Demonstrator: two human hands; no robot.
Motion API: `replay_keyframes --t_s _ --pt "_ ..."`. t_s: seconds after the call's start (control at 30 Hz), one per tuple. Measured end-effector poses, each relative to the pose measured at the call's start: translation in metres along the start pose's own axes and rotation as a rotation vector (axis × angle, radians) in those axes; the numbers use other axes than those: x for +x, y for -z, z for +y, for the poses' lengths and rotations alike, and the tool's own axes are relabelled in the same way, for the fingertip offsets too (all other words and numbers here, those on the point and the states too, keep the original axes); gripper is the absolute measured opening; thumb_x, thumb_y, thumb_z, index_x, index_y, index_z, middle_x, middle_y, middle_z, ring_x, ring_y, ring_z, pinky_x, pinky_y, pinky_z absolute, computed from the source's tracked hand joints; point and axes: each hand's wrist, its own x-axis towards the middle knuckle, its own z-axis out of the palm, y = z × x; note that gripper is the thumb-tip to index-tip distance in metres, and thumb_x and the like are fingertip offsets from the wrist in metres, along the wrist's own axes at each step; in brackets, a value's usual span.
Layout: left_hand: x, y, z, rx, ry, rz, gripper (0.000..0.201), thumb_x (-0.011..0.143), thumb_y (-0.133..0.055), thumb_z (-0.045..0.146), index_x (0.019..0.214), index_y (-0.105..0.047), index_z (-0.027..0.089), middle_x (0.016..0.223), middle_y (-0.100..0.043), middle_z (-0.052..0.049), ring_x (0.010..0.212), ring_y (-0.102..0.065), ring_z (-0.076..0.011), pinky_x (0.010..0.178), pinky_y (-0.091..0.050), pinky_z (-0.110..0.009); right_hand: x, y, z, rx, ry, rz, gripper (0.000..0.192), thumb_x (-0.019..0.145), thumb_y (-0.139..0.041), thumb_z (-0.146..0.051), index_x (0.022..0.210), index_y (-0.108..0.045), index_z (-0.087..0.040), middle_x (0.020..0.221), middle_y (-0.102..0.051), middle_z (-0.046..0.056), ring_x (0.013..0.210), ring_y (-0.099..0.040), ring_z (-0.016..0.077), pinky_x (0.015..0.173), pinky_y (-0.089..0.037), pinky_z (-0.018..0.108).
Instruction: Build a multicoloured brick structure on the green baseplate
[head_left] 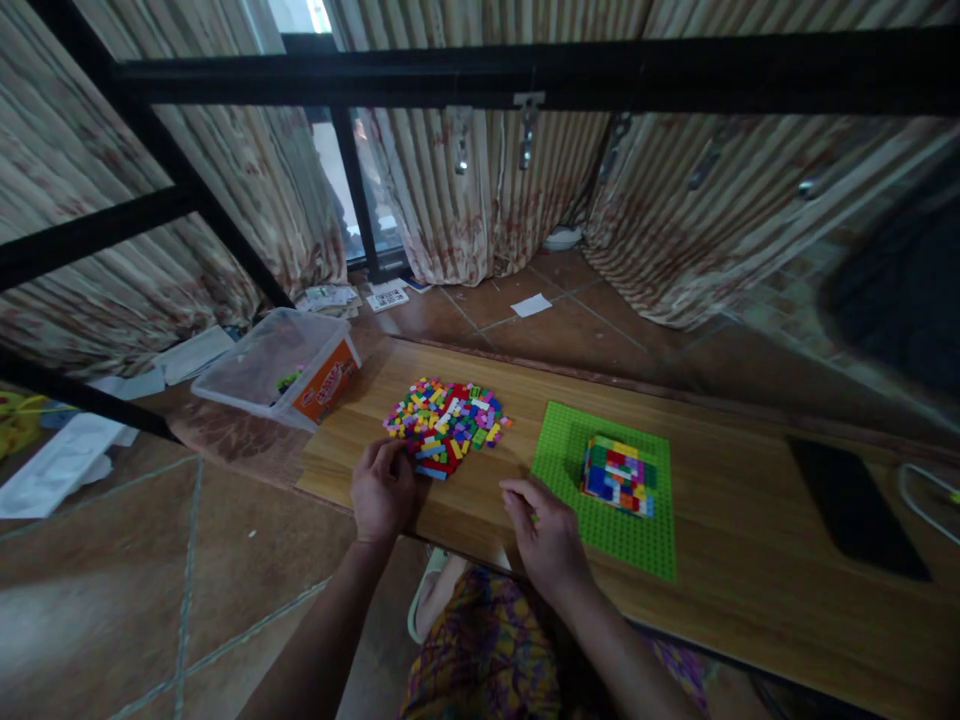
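A heap of small coloured bricks (448, 420) lies on the wooden table (750, 570). My left hand (382, 490) rests at the near edge of the heap, its fingers curled down onto the bricks there. My right hand (546, 530) sits on the table between the heap and a green baseplate (637, 545), fingers bent, a small greenish piece possibly pinched at the fingertips; I cannot tell for sure. On the baseplate stands a low block of stacked multicoloured bricks (619, 474).
A clear plastic tub (277, 368) with an orange label sits off the table's left end. A black phone (855, 505) and a white cable (926, 495) lie at the right. Black frame bars (525, 78) cross overhead. Papers litter the tiled floor.
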Motion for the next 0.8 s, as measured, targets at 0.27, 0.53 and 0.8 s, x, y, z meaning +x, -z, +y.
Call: replay_keyframes --t_s 0.27,0.53,0.8 --pt "0.003 0.000 0.000 0.024 -0.013 0.007 0.021 0.086 -0.052 0.025 0.096 -0.070 0.020 0.102 -0.067 -0.005 0.093 -0.064 -0.0170 0.083 -0.049 -0.027 -0.032 0.070 0.021 -0.031 -0.149 0.194 0.026 0.094 -0.048 -0.033 0.105 -0.070 -0.024 0.105 -0.069 0.006 0.098 -0.065 0.0184 0.086 -0.050 0.032" --pt "0.004 0.000 0.001 0.043 -0.012 0.025 0.020 0.085 -0.054 0.026 0.095 -0.071 0.020 0.103 -0.068 -0.005 0.092 -0.064 -0.0177 0.081 -0.050 -0.027 -0.027 0.113 0.053 -0.299 -0.217 0.326 0.031 0.090 -0.052 -0.041 0.104 -0.070 -0.020 0.104 -0.072 0.009 0.088 -0.068 0.0211 0.080 -0.052 0.035" --pt "0.004 0.000 0.001 0.032 -0.019 0.029 0.021 0.085 -0.054 0.025 0.095 -0.071 0.019 0.102 -0.068 -0.006 0.093 -0.065 -0.0182 0.083 -0.051 -0.028 -0.011 0.113 0.055 -0.454 -0.056 0.255 0.027 0.091 -0.048 -0.037 0.091 -0.070 -0.020 0.091 -0.073 0.007 0.082 -0.067 0.0215 0.075 -0.051 0.034"
